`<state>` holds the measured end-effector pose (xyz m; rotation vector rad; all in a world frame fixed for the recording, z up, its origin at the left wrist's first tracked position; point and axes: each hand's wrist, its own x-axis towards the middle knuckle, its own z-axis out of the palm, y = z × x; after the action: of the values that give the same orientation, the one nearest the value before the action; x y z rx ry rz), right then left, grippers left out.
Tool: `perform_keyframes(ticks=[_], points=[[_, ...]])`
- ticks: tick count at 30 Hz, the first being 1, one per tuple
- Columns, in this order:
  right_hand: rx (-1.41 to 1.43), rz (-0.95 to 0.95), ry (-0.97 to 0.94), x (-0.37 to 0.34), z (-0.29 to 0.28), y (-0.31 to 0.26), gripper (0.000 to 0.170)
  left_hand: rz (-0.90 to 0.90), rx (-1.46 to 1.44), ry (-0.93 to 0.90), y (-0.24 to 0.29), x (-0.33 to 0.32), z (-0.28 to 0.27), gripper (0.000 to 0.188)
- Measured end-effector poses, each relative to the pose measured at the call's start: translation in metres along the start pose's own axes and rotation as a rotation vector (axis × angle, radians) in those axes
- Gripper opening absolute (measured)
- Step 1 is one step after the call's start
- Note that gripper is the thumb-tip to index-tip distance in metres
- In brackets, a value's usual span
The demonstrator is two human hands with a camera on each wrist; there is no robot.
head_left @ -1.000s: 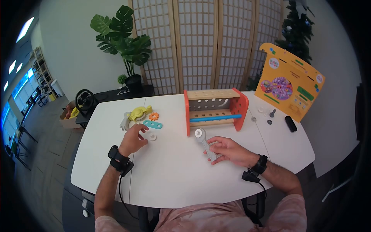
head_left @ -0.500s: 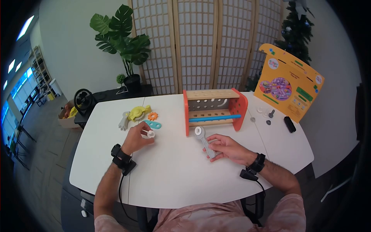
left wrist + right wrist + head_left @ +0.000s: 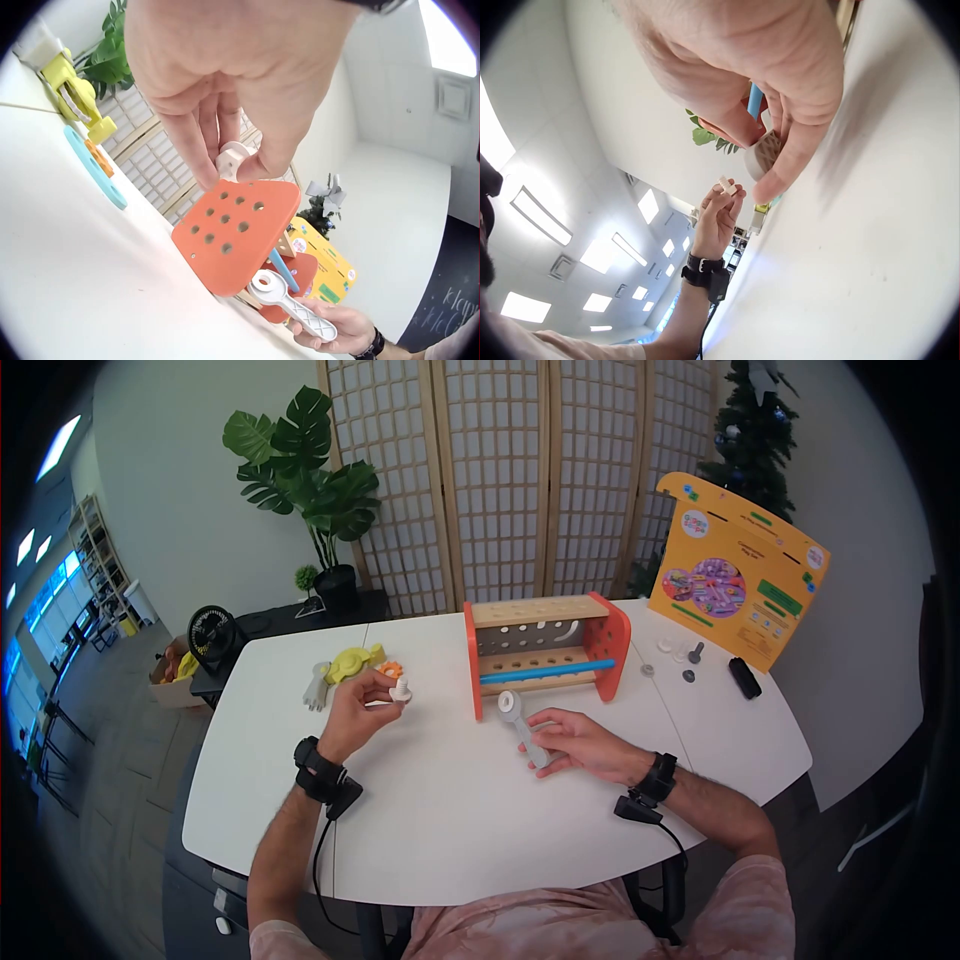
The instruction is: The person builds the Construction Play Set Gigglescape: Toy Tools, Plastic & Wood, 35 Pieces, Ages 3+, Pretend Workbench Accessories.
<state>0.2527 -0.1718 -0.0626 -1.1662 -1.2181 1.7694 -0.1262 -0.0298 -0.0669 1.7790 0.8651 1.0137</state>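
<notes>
Between thumb and fingers, my left hand (image 3: 358,717) pinches a small white plastic piece (image 3: 401,690), held above the table; the left wrist view shows the same white piece (image 3: 231,160) at the fingertips. My right hand (image 3: 590,745) grips the handle of a grey wrench-like tool (image 3: 523,728), its ringed end pointing up and away from the body. In the left wrist view the tool (image 3: 292,304) shows a lattice handle. Behind the tool stands a wooden toy bench (image 3: 545,610) with red sides and a blue bar (image 3: 547,671).
Left of the bench lie a yellow toy piece (image 3: 352,663), an orange gear (image 3: 390,670) and a grey piece (image 3: 316,688). A teal strip (image 3: 95,166) shows in the left wrist view. At right are small grey screws (image 3: 696,652), a black case (image 3: 744,678) and an orange box (image 3: 742,575).
My left hand has picked the white piece up off the table and moved it slightly right and up. My right hand keeps its grip on the grey tool, nearly still.
</notes>
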Motion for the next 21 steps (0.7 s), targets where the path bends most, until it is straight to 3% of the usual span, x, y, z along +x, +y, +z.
perform_keyframes(ticks=[6, 8, 10, 12, 15, 17, 21], points=[[0.009, -0.019, 0.0, 0.012, -0.003, 0.004, 0.039, 0.013, 0.195, -0.045, -0.009, 0.015, 0.013, 0.035], [-0.001, -0.021, -0.008, 0.017, -0.003, 0.003, 0.039, 0.116, 0.381, -0.091, -0.008, 0.023, 0.017, 0.038], [0.008, -0.014, 0.023, 0.022, -0.002, 0.002, 0.038, 0.15, 0.347, -0.082, -0.024, 0.04, 0.021, 0.037], [0.013, -0.015, 0.017, 0.026, -0.006, 0.005, 0.038, 0.027, 0.281, -0.059, -0.03, 0.055, 0.028, 0.031], [0.034, -0.013, 0.014, 0.029, -0.006, 0.005, 0.04, -0.007, 0.231, -0.044, -0.056, 0.082, 0.038, 0.025], [0.042, -0.01, 0.014, 0.029, -0.007, 0.004, 0.041, -0.092, 0.265, -0.039, -0.047, 0.09, 0.048, 0.023], [0.031, -0.019, 0.026, 0.031, -0.007, 0.002, 0.041, -0.095, 0.214, -0.056, -0.054, 0.106, 0.055, 0.022]])
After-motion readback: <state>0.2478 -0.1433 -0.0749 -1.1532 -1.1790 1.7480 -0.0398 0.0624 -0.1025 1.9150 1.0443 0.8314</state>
